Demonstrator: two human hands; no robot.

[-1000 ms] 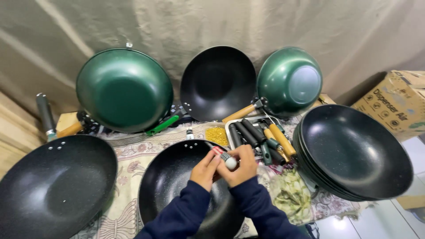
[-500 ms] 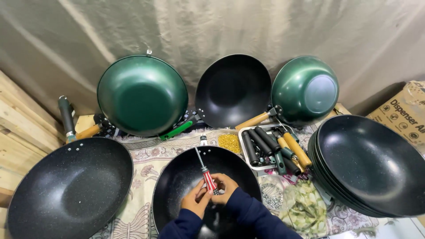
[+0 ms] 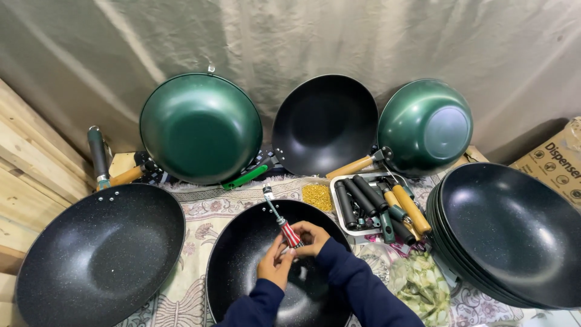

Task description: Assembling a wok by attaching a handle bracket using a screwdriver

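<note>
Stack of black pans [image 3: 514, 233] at right edge of desk [image 3: 200, 209]; speckled black pan [image 3: 97, 254] at left edge; green pan [image 3: 201, 128], black pan [image 3: 325, 124] and second green pan [image 3: 425, 126] propped along far edge. Tray of loose handles [image 3: 378, 206] right of centre, pile of small yellow fasteners [image 3: 316, 196] just beside it.

Centre pan [image 3: 254, 266] at near edge, beneath both hands. Since half a second ago: screwdriver [image 3: 283, 221] unchanged in slant, tip at far rim of centre pan near rivets; hands unchanged in place over bowl. Indicates fastening at rim in progress, judged from tool position.

Right hand [image 3: 311, 237]: fingers wrapped around red-striped grip. Left hand [image 3: 275, 265]: fingers pinched at lower end of same grip, touching right hand. Shaft extends beyond both hands toward far edge.
</note>
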